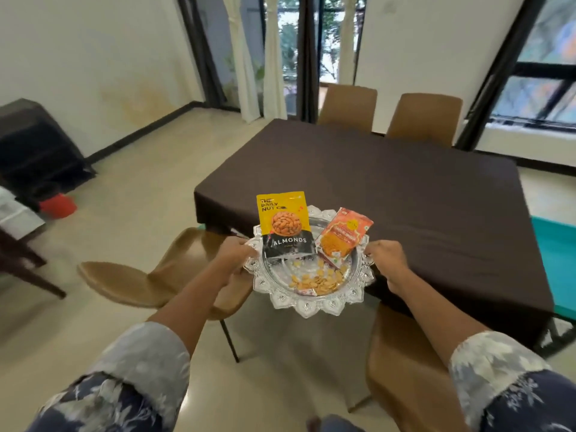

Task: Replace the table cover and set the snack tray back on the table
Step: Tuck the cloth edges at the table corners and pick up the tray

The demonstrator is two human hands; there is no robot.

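Two floral sleeves (140,366) reach forward in the head view. The left hand (237,254) and right hand (386,260) each curl round opposite edges of the silver snack tray (311,310), a level grip that I judge keeps the upright almonds pouch (285,226), the leaning orange snack packet (339,236) and the loose chips (318,280) from sliding. The tray is held in the air at the near corner of the dark brown table cover (389,188), which already lies smooth, so only the set-down seems left.

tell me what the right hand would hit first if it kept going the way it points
Likely the brown table cover at its near edge. The right hand, gripping the silver tray, points forward toward it; height is unclear, so it might clear the top.
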